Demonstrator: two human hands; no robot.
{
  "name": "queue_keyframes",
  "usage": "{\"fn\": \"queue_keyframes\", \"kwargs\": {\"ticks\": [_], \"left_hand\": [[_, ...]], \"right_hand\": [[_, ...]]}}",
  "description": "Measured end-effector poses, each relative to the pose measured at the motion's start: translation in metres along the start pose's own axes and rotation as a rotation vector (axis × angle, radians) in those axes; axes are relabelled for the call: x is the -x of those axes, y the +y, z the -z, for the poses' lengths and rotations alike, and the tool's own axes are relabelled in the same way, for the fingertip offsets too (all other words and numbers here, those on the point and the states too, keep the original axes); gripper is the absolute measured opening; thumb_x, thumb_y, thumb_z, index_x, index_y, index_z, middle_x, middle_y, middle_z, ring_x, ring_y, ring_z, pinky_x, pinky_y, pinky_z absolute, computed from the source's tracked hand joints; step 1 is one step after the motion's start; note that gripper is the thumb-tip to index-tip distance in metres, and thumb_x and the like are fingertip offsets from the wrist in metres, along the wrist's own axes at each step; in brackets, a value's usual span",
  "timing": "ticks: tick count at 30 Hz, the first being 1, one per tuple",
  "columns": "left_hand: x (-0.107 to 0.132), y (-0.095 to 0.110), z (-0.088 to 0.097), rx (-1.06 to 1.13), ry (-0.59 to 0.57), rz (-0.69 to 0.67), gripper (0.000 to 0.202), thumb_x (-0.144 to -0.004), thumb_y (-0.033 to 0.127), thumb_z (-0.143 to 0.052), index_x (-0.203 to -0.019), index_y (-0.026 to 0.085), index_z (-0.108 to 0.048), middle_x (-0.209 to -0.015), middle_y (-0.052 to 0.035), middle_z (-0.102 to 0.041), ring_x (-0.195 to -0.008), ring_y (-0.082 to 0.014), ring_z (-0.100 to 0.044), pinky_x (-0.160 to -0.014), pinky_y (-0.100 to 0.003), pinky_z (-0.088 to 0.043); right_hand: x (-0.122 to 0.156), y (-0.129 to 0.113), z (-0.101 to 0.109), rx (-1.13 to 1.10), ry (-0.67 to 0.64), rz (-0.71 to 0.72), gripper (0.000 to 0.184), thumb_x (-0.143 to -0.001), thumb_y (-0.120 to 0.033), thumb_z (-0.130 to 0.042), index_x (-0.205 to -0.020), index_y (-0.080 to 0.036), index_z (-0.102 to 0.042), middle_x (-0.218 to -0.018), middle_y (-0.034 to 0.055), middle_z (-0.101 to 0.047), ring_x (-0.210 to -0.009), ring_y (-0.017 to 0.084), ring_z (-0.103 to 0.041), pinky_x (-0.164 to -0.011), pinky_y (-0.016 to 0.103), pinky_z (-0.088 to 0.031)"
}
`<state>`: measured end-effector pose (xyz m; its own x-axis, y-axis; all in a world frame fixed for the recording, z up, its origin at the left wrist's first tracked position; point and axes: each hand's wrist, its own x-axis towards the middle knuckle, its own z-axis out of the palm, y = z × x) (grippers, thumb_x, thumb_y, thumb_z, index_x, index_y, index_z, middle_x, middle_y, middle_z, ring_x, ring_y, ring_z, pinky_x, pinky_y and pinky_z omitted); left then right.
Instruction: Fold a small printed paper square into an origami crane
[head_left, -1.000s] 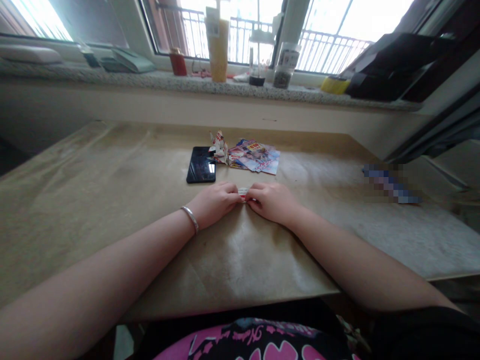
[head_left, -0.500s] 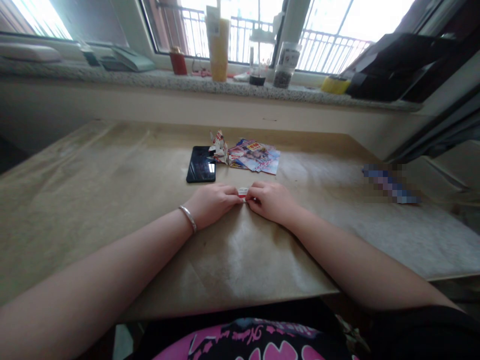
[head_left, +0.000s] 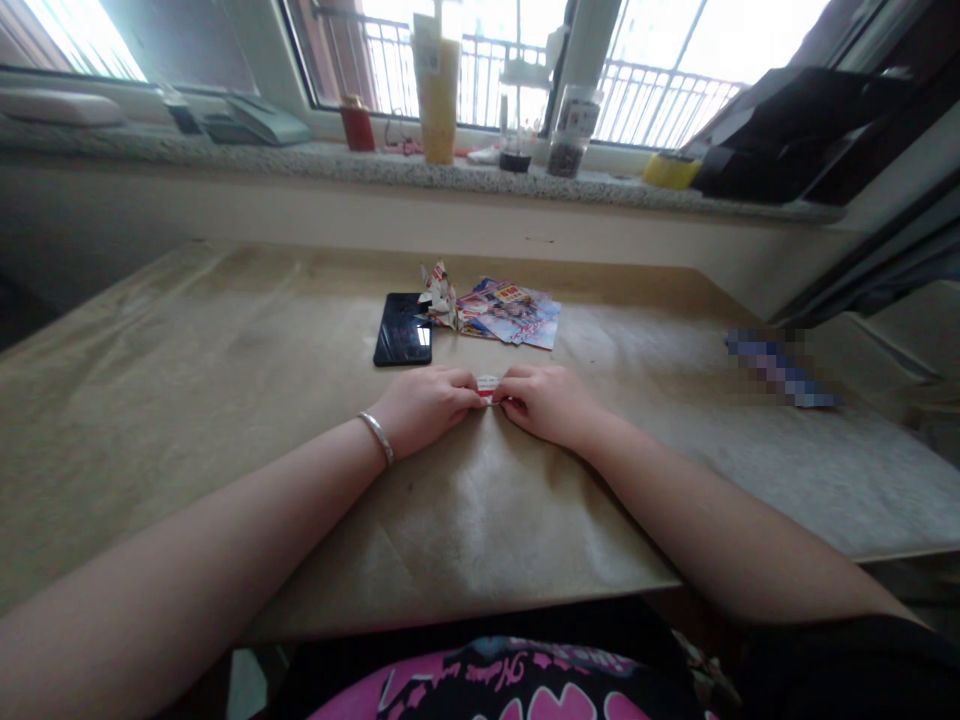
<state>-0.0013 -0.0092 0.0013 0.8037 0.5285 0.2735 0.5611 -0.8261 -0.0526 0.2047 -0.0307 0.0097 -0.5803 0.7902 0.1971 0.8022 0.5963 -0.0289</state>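
Note:
Between my two hands is a small piece of white and red printed paper (head_left: 488, 384), low on the tabletop. My left hand (head_left: 426, 408), with a silver bangle at the wrist, pinches its left end. On the right end are the closed thumb and fingers of my right hand (head_left: 551, 402). Most of the paper is hidden behind the fingertips. Just beyond my hands lie a dark phone (head_left: 403, 330), a crumpled folded-paper piece (head_left: 441, 298) touching its right edge, and a pile of colourful printed sheets (head_left: 517, 315).
The table (head_left: 315, 560) has a shiny beige cover. A blurred blue and pink item (head_left: 780, 370) lies at its right side. Behind, the stone windowsill (head_left: 277, 165) carries a red jar (head_left: 357, 124), a tall yellow container (head_left: 438, 100), a yellow tape roll (head_left: 671, 170) and a black bag (head_left: 780, 140).
My right hand has shifted very slightly to the right, so a little more of the paper shows between the fingers. My left hand stays nearly still.

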Motion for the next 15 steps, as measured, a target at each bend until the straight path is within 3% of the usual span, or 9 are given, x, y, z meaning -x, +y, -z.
{"fn": "queue_keyframes", "kwargs": {"ticks": [15], "left_hand": [[-0.0017,0.0041,0.0040,-0.033,0.006,-0.030,0.023,-0.087,0.018,-0.047,-0.096,0.022,-0.067,-0.090,-0.0033,-0.064,-0.076,-0.0125,-0.057,-0.066,-0.022,-0.044]], "right_hand": [[-0.0025,-0.0016,0.0014,0.021,-0.020,0.022,0.026,-0.083,-0.024,-0.045,-0.095,-0.025,-0.068,-0.090,0.0031,-0.064,-0.080,0.016,-0.057,-0.063,0.025,-0.034]]}}
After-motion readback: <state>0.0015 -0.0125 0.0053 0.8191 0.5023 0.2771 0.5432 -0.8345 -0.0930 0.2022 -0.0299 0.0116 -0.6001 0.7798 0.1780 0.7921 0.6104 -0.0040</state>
